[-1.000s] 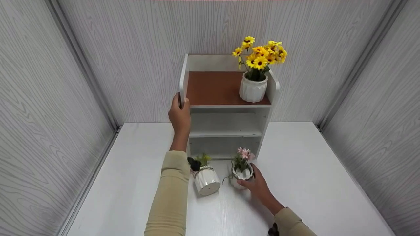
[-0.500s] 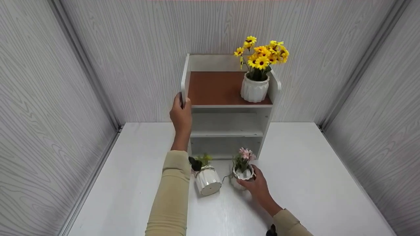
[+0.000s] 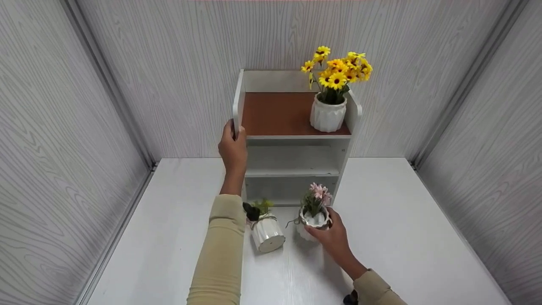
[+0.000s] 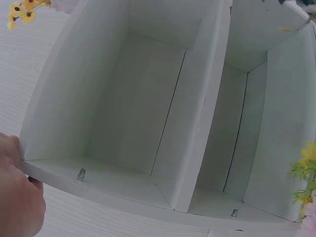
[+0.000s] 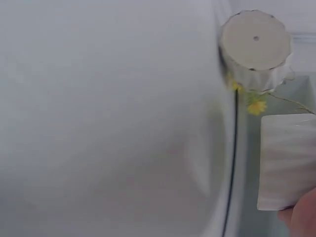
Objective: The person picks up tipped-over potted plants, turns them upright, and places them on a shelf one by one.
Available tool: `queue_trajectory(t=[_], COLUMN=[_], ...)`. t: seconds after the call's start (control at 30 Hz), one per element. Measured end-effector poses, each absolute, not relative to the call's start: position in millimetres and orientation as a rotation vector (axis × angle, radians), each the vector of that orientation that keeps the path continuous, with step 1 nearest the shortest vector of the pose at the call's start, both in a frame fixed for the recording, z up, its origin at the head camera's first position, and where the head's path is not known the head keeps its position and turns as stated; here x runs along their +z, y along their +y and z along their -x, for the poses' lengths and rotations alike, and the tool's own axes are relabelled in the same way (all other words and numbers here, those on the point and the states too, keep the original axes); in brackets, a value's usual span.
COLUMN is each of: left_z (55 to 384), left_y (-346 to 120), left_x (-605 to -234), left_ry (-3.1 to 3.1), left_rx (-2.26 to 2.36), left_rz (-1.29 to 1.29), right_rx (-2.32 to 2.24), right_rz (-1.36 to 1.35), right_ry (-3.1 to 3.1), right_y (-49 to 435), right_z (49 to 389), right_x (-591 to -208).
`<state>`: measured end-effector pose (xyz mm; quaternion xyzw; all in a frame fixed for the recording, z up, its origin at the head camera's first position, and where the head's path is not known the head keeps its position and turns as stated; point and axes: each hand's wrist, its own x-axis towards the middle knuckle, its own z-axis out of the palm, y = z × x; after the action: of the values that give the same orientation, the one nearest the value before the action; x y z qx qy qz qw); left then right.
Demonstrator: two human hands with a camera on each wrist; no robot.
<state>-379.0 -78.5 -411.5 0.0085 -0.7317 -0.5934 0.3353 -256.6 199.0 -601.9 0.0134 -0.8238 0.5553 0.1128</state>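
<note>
My left hand (image 3: 233,148) grips the front edge of the left side panel of a small white shelf unit (image 3: 292,173) with a brown top board. In the left wrist view that hand (image 4: 19,192) shows at the panel's edge. My right hand (image 3: 333,237) holds a white fluted flower pot (image 3: 307,231) with pink flowers by its rim, in front of the bottom compartment. In the right wrist view the held pot (image 5: 286,160) is partly cut off. A second white pot (image 3: 268,234) lies on its side to the left, its base facing me.
A white pot with yellow flowers (image 3: 328,112) stands upright at the right end of the top board. Two lower compartments open toward me. The white table (image 3: 394,224) is bounded by wood-grain panels (image 3: 178,63) at the back and sides.
My right hand has moved the pink-flower pot slightly up and toward the shelf. The left hand keeps its grip on the panel, and the lying pot stays put.
</note>
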Motion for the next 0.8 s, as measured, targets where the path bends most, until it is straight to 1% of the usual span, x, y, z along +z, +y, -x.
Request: queue_trajectory(t=[0.47,0.63,0.8], left_z=[379,380,380], left_y=[-78,-77,-79], left_x=[-412,-412,-411], left_ry=[-1.916,-1.921,-1.931], left_rx=[-1.548,-1.53,-1.506], left_rz=[-0.034,-0.031,-0.032], right_rx=[1.622,1.6,1.574], right_rz=[-0.141,-0.172,-0.266], right_ry=[-2.336,-2.333,-2.274], right_y=[182,176,168], right_z=[246,246,250], right_x=[-521,-495,-468])
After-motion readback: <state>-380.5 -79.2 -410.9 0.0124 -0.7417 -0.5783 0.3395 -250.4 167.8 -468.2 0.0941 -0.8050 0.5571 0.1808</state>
